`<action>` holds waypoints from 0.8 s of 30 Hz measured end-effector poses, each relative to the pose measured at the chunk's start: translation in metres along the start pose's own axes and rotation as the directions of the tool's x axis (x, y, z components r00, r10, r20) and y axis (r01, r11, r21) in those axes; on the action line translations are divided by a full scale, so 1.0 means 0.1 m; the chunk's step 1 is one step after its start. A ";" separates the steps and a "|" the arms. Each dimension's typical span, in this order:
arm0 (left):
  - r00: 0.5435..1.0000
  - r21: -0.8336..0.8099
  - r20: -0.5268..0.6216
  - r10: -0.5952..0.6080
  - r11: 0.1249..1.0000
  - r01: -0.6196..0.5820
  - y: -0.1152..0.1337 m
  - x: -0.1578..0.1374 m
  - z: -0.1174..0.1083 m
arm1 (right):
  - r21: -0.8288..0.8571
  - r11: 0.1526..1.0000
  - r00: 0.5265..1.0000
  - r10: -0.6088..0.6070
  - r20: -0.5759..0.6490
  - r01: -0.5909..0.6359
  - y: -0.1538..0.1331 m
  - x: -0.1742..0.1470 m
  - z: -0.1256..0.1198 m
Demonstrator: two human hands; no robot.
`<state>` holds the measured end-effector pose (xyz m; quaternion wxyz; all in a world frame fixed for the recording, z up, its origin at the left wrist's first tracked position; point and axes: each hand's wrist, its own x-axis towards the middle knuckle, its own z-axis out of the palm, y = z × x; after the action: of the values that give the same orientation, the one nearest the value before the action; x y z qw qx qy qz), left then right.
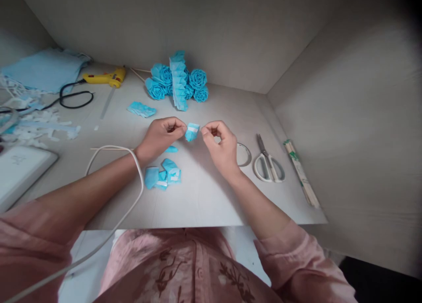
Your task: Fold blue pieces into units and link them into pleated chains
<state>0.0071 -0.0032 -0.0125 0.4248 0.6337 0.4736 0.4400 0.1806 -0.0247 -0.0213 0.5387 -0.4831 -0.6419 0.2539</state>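
Note:
A small folded piece of blue fabric with a white strip across it is held up over the table. My left hand pinches its left edge between thumb and finger. Close by its right edge, my right hand is closed in a pinch; whatever it holds, if anything, is too small to make out. Several more folded blue pieces, some with white strips, lie on the table below my hands. Part of another blue scrap shows under my left wrist.
Blue fabric roses and a pleated blue strip lie at the back, near a blue piece. A yellow glue gun is back left. Scissors, a tape roll and packaged sticks lie right. A white cable crosses my left forearm.

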 end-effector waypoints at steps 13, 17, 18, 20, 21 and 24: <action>0.995 0.144 0.040 0.087 0.985 -0.092 -0.01 -0.02 0.02 | -0.095 0.995 0.986 0.029 0.163 -0.013 0.08 -0.03 0.04; 0.994 0.166 0.036 0.107 0.980 -0.111 -0.01 -0.02 0.03 | -0.090 0.996 0.986 0.028 0.163 -0.014 0.08 -0.03 0.04; 0.993 0.167 0.034 0.109 0.979 -0.113 -0.01 -0.02 0.03 | -0.087 0.996 0.986 0.023 0.166 -0.008 0.09 -0.03 0.04; 0.993 0.163 0.030 0.111 0.980 -0.114 -0.01 -0.02 0.03 | -0.083 0.997 0.985 0.013 0.173 0.001 0.09 -0.03 0.03; 0.993 0.162 0.029 0.111 0.980 -0.114 -0.01 -0.01 0.02 | -0.082 0.997 0.984 0.013 0.176 0.002 0.09 -0.03 0.03; 0.993 0.164 0.034 0.109 0.980 -0.113 -0.02 -0.01 0.02 | -0.074 0.997 0.984 0.019 0.177 -0.006 0.09 -0.03 0.03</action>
<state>0.0080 -0.0042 -0.0148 0.3510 0.6978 0.4673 0.4142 0.1805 -0.0234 -0.0309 0.4597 -0.4819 -0.6932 0.2754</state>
